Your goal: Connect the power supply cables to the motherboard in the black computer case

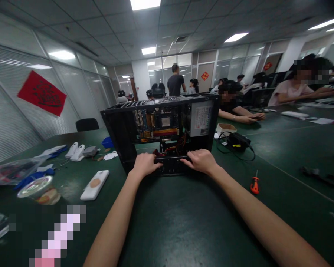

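An open black computer case (119, 126) stands on a dark green table (178, 222), its side off and the motherboard (156, 126) and grey power supply (202, 118) showing. My left hand (145, 164) grips the left end of a black part (171, 160) at the case's lower front, fingers curled over it. Closed over the same part's right end is my right hand (200, 160). Red and orange cables (174, 147) hang just behind my fingers.
A white phone (95, 184), a sealed food cup (40, 189), blue gloves and small white parts lie to the left. To the right are an orange screwdriver (254, 184) and a black power adapter (239, 141) with cord. Other people sit along the far right side.
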`<state>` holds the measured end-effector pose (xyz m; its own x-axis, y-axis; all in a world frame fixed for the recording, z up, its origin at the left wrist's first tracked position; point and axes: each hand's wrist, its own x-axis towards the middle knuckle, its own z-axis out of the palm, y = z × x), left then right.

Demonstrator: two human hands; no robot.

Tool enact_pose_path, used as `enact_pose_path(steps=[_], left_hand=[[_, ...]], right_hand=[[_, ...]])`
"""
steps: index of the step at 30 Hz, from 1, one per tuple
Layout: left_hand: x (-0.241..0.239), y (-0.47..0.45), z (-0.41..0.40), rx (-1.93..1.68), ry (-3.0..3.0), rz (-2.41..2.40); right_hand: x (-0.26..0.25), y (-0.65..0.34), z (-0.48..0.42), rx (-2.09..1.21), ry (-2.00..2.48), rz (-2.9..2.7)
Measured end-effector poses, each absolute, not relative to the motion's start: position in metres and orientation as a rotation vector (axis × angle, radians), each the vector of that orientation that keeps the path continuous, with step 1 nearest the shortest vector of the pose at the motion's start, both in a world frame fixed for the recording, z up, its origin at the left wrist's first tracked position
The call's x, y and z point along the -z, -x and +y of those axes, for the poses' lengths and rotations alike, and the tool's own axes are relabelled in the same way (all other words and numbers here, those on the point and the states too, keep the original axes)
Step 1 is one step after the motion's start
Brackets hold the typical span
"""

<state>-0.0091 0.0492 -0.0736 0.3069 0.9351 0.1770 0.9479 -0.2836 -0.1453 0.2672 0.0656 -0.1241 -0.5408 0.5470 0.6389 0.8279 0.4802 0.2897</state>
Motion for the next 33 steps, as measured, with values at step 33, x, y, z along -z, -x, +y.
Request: enact_pose_path(steps=[33], left_hand=[[0.061, 0.031, 0.041, 0.591, 2.948, -1.643]], right_hand=[[0.068, -0.191, 0.064, -0.371, 0.963, -2.172]])
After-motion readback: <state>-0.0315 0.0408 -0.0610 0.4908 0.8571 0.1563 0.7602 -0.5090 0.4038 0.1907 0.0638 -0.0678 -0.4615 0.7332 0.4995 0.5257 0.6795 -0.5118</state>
